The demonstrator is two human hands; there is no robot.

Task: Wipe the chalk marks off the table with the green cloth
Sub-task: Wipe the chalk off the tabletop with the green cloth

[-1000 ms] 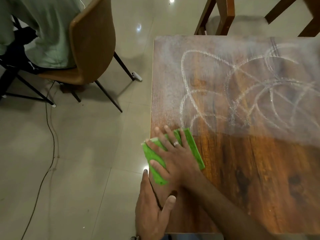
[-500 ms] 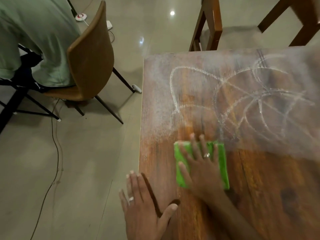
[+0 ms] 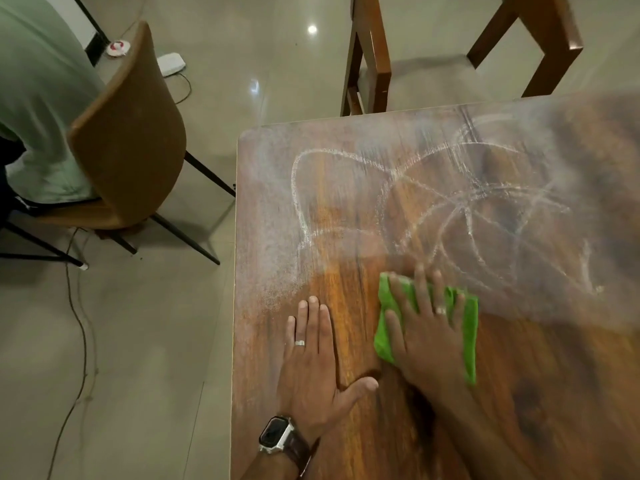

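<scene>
Floor tiles [image 3: 145,341], pale and glossy, fill the left side, and a thin dark cable [image 3: 80,327] is trailed across them. At upper left a tan chair [image 3: 131,140] on black legs is occupied by a person in a pale green top [image 3: 38,109]; a small white box [image 3: 170,63] and a round red-and-white object [image 3: 118,48] lie on the floor behind it.

To the right, the wooden table [image 3: 519,393] is seen, its near part bare and dark brown. The left hand [image 3: 315,362] is laid flat on the wood near the left edge, fingers straight and together, thumb spread; a ring is worn on one finger and a watch [image 3: 277,434] on the wrist. Just beside it, the green cloth [image 3: 467,334], folded into a bright pad, is pressed to the table under the right hand [image 3: 426,330], whose fingers are spread out straight over it, also with a ring. The cloth's far edge sits at the boundary of the hazy, whitened area. Beyond it, chalk marks [image 3: 450,202] are drawn as overlapping white loops and lines, with smeared dust toward the far and left edges. Behind the table a dark wooden chair [image 3: 374,64] with a grey seat is placed.
</scene>
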